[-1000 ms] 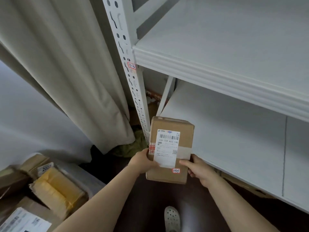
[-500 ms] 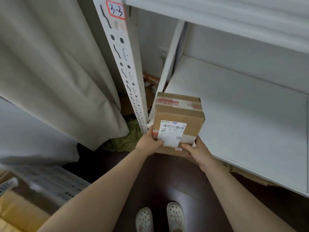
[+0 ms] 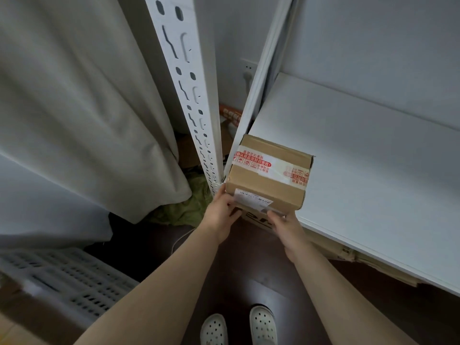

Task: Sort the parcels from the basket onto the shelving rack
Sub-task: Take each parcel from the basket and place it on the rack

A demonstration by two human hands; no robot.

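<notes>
Cardboard parcel (image 3: 268,178) on shelf (image 3: 361,170) corner — left hand (image 3: 221,212) and right hand (image 3: 288,227) grip it | slotted upright (image 3: 189,100) just beside | curtain (image 3: 82,108) beyond

White shelf (image 3: 361,170): taped cardboard box (image 3: 268,175) apparently resting at its front-left corner

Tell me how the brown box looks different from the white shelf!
The box is brown cardboard with red-printed tape and a label; the shelf is plain white. The box is small and blocky; the shelf is wide and flat. The left hand and right hand hold the box, not the shelf. Both have straight edges.
</notes>
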